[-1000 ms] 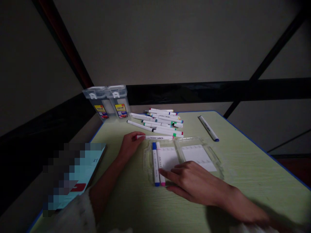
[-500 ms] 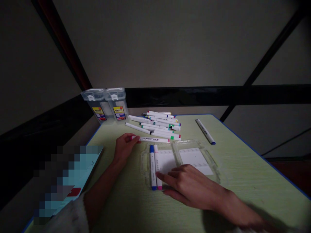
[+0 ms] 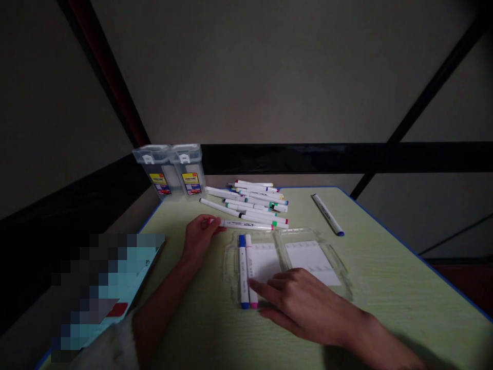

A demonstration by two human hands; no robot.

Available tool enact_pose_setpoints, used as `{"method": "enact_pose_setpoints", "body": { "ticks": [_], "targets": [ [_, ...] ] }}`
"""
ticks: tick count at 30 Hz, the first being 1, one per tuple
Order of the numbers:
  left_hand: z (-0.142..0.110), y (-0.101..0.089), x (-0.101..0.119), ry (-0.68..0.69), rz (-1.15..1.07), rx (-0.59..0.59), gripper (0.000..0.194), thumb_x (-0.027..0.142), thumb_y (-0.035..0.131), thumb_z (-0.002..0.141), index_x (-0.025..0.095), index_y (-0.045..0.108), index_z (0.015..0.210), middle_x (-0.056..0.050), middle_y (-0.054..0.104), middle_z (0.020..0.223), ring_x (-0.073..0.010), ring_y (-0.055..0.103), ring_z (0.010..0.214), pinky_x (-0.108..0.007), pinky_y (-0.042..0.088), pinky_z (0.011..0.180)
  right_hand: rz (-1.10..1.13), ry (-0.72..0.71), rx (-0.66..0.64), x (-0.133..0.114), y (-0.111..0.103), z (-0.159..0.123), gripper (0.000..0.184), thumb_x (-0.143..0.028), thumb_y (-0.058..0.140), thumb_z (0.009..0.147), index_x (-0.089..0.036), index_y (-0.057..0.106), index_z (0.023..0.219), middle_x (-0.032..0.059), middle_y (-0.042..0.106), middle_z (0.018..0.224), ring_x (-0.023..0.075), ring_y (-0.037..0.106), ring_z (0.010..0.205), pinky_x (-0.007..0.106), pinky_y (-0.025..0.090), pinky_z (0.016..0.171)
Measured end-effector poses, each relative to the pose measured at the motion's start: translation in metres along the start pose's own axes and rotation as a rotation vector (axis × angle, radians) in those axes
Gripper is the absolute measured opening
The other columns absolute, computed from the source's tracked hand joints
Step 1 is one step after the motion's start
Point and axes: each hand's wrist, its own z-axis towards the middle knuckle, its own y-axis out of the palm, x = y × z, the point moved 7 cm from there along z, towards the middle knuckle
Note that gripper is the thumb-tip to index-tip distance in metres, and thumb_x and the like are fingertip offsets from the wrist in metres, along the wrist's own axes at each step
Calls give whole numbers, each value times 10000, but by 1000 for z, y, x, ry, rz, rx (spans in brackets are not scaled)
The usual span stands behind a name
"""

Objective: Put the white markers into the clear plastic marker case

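Note:
My left hand [image 3: 199, 237] pinches the left end of a white marker with pink ends [image 3: 246, 225], lying sideways just in front of a pile of markers [image 3: 256, 200]. Below it, a clear plastic case [image 3: 280, 252] lies opened flat, with white paper inserts in both halves. Two markers stand side by side along the case's left part: a blue-capped marker [image 3: 244, 272] and a pink-capped marker [image 3: 251, 272]. The index fingertip of my right hand [image 3: 295, 300] rests at the pink-capped one. Its thumb is held apart, and nothing is gripped there.
Two clear upright boxes with marker labels [image 3: 173, 172] stand at the back left. A lone blue-ended marker [image 3: 327, 215] lies at the right. On the left is a light-blue flat item [image 3: 115, 288], partly pixelated. The table has a blue edge [image 3: 389, 226], with a wall behind.
The whole view has shifted slightly, so things sit a little lower. Both hands keep nearly the same pose, the left one still on the pink-ended marker.

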Motion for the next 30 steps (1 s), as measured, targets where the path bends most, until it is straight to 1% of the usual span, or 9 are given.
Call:
{"method": "enact_pose_setpoints", "body": {
  "ticks": [5, 9, 11, 15, 19, 22, 24, 27, 30],
  "targets": [
    [-2, 4, -1, -17, -6, -21, 235, 284, 668, 559, 131, 549, 691, 26, 616, 591, -114, 615, 564, -224, 460, 613, -49, -13, 28, -2, 0, -1, 354, -310, 436, 864, -151, 445, 1180, 17, 631, 735, 172, 586, 628, 296, 370, 512],
    [-1, 4, -1, -4, -6, -28, 236, 291, 670, 563, 126, 558, 690, 24, 616, 586, -116, 613, 560, -218, 457, 591, -97, -71, 100, -5, -6, -4, 417, -363, 451, 856, -128, 426, 1200, 34, 634, 746, 170, 584, 640, 293, 379, 532],
    [-1, 5, -2, -7, -15, -40, 238, 290, 672, 562, 126, 559, 692, 25, 615, 581, -120, 615, 559, -222, 461, 592, -118, -88, 164, -5, -13, -7, 368, -348, 419, 875, -127, 457, 1167, 27, 623, 712, 159, 572, 616, 290, 379, 540],
    [-3, 9, -2, -16, -32, -74, 245, 294, 676, 560, 122, 563, 693, 25, 616, 579, -115, 611, 552, -228, 473, 604, -170, -85, 348, -2, -30, -12, 279, -226, 327, 913, -103, 528, 1063, 26, 594, 641, 138, 539, 559, 281, 368, 523],
    [-5, 11, -1, -19, -42, -87, 239, 292, 670, 570, 120, 567, 702, 25, 617, 579, -112, 611, 550, -223, 481, 603, -175, -20, 483, 10, -41, -18, 295, -147, 288, 905, -103, 577, 945, 21, 553, 583, 125, 502, 509, 265, 363, 492],
    [-6, 13, 0, -19, -45, -110, 240, 298, 668, 573, 116, 575, 699, 25, 613, 577, -110, 606, 548, -224, 488, 610, -149, 75, 509, 26, -38, -23, 329, -166, 269, 905, -118, 594, 880, 34, 548, 604, 126, 508, 522, 247, 382, 479],
    [-6, 14, 0, -18, -45, -127, 242, 307, 670, 570, 116, 583, 691, 23, 612, 582, -109, 600, 546, -226, 492, 609, -147, 153, 504, 36, -34, -26, 322, -196, 276, 904, -123, 589, 926, 56, 566, 684, 134, 532, 568, 246, 412, 493],
    [-7, 18, 1, -16, -39, -158, 246, 318, 669, 571, 119, 595, 695, 23, 614, 593, -106, 589, 536, -226, 491, 598, -117, 247, 488, 48, -26, -29, 318, -242, 298, 902, -130, 540, 1076, 89, 573, 843, 147, 561, 651, 265, 463, 545],
    [-9, 22, 1, -21, -30, -183, 242, 318, 658, 586, 125, 604, 722, 27, 615, 601, -105, 587, 542, -226, 491, 606, -102, 269, 475, 51, -23, -28, 338, -262, 306, 901, -133, 506, 1141, 105, 569, 907, 163, 567, 697, 297, 484, 587]
  ]
}}
